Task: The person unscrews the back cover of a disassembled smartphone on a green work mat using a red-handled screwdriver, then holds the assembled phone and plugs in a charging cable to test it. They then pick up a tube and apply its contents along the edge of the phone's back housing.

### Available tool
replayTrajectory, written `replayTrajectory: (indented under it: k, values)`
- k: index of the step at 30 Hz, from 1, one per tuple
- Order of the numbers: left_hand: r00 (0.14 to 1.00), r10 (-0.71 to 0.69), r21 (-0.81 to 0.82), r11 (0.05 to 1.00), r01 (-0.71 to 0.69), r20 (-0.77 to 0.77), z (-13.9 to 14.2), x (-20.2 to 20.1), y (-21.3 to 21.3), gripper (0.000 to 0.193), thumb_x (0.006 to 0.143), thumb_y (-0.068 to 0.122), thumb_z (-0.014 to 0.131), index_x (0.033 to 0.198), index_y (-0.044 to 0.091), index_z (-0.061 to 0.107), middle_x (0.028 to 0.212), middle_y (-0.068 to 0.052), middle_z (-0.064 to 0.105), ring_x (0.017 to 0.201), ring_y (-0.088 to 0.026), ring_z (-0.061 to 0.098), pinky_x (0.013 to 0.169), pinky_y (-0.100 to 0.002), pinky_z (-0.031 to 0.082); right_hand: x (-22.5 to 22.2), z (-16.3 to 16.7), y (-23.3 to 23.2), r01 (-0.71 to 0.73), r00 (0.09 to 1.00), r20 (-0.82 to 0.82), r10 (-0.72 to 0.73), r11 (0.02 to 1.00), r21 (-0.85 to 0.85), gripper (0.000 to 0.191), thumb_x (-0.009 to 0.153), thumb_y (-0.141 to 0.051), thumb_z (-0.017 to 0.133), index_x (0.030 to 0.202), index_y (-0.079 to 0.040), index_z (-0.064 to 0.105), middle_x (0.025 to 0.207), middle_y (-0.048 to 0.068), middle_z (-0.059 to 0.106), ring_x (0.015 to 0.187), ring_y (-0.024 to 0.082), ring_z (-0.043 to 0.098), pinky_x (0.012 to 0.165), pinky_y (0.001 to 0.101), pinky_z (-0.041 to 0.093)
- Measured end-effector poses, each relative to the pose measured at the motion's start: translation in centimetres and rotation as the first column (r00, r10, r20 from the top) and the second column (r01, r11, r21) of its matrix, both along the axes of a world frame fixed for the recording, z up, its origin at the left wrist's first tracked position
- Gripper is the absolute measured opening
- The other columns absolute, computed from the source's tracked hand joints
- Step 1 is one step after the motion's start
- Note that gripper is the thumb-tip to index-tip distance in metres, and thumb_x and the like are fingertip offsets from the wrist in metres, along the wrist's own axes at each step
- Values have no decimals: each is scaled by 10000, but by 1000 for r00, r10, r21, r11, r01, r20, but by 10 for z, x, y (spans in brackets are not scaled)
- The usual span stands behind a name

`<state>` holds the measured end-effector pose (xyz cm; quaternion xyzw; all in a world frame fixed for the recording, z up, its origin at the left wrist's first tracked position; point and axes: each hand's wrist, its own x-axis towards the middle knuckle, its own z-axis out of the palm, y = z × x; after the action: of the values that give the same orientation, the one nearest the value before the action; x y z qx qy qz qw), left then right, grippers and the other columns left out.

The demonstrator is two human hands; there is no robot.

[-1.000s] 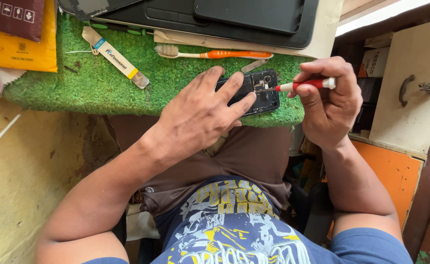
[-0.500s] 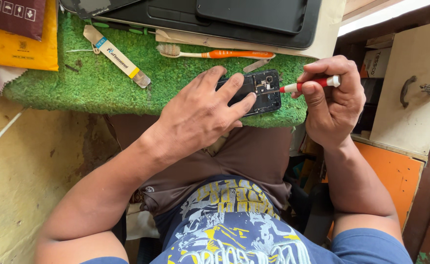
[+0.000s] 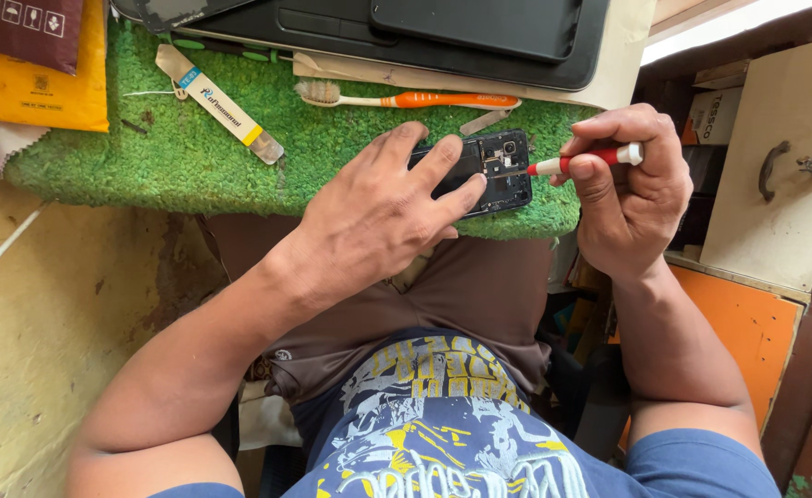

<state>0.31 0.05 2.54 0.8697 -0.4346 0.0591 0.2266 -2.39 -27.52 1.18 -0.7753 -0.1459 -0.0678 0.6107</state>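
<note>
Green turf mat (image 3: pixel 101 157): covers the desk top, shaggy, with everything below laid on it.
Far left of mat: yellow packet (image 3: pixel 41 88) with a dark maroon pouch (image 3: pixel 23 28) overlapping its upper edge; both well apart from either hand.
Flat pry tool (image 3: pixel 219 103): pale strip with blue and yellow bands, lying slantwise, upper left to lower right; untouched.
Toothbrush (image 3: pixel 406 97): orange handle, bristles pointing left, long axis running left to right, just beyond the phone.
Laptop (image 3: pixel 406 41): dark, along the far edge, with a black slab resting on top.
Left hand (image 3: pixel 378 217): spread wide and flat, palm down, fingers fanned toward the upper right, pressing on the left portion of the phone and hiding it.
Opened phone (image 3: pixel 498 166): black, back removed, inner parts and camera module exposed at the right end; lying near the right front edge of the mat, long axis roughly left to right, tilted slightly.
Screwdriver (image 3: pixel 586 160): red and white, slim, shaft nearly level, tip pointing left and meeting the exposed right end of the phone.
Right hand (image 3: pixel 632 184): closed in a narrow pinch around the screwdriver, thumb beneath, fingers curled over; sits just right of the phone, so nearer the exposed end than the left hand.
Key relation: phone lies directly left of the right hand, tool axis in line with the phone's long axis.
Right side: cream cabinet door (image 3: pixel 784 175) with a metal handle, beyond the desk.
</note>
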Motion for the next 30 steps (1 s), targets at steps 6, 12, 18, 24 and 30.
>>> replayTrajectory:
  k: [6,12,18,24,30]
  values:
    - [1000,9,0,1000,-9,-5,0,0,-1,511,833,282,776,1306,141,641,1278,-151,534,1181,-407,541,996,-496,522,0,-1,-1,-2,1000,-4,2,1000,-2,234,1177,-146,647,1258,49,546,1121,91,598,909,100,653,798,231,610]
    - [1000,12,15,1000,-12,23,0,0,-1,512,828,267,776,1305,138,640,1283,-152,532,1182,-404,546,999,-490,529,1,0,0,-1,1000,-13,1,1000,-4,225,1175,-132,653,1257,48,547,1121,91,602,922,101,658,801,231,614]
    - [1000,17,-4,1000,-17,20,-1,0,-2,512,823,276,781,1296,146,635,1281,-149,539,1179,-405,545,993,-494,527,3,14,10,18,996,90,-2,983,-182,226,1140,-77,719,1267,36,571,1026,110,658,850,122,687,776,214,580]
    - [1000,13,-17,1000,-12,17,-3,1,-2,520,814,282,794,1291,145,636,1281,-158,544,1178,-407,542,994,-496,521,5,26,21,166,904,424,57,866,-472,374,995,-78,852,1293,-16,634,941,116,717,795,186,710,702,274,561]
    - [1000,19,-67,998,-20,-10,-7,2,-1,505,805,283,798,1269,140,659,1271,-161,552,1188,-410,545,993,-505,519,10,34,36,153,882,460,100,863,-482,411,976,-148,901,1325,-81,695,965,115,718,765,184,699,648,285,563]
